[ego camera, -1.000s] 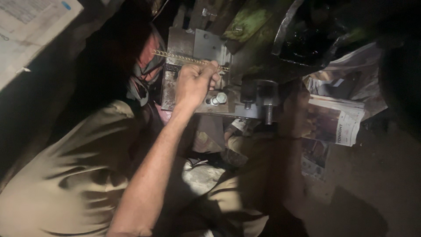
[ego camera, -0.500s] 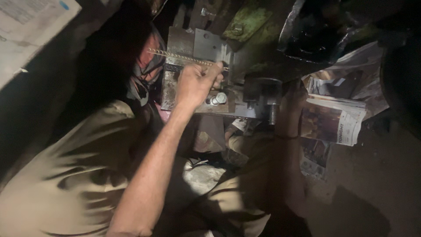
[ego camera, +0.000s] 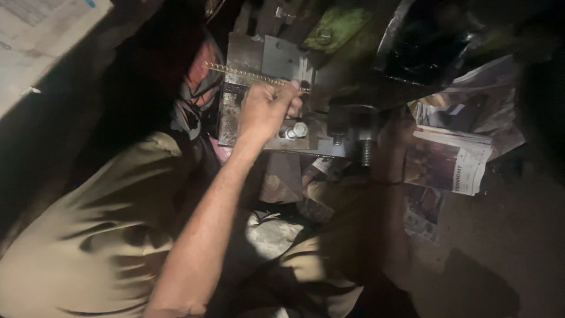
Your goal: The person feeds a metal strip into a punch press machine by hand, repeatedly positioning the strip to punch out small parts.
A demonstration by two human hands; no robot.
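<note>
Against the grey metal bracket [ego camera: 282, 59], the left hand [ego camera: 266, 109] has its grip closed on a threaded rod [ego camera: 247, 73].

You have only one view here, from the camera on your head, so nothing is shared with a second view. It looks steeply down along your left arm [ego camera: 206, 235] and over your tan shirt [ego camera: 88, 235], which fill the lower left of the picture. It sits close to the work, facing the metal plate [ego camera: 247, 76] under your left hand [ego camera: 268, 109], with folded newspapers [ego camera: 450, 162] off to the right in near darkness.
</note>
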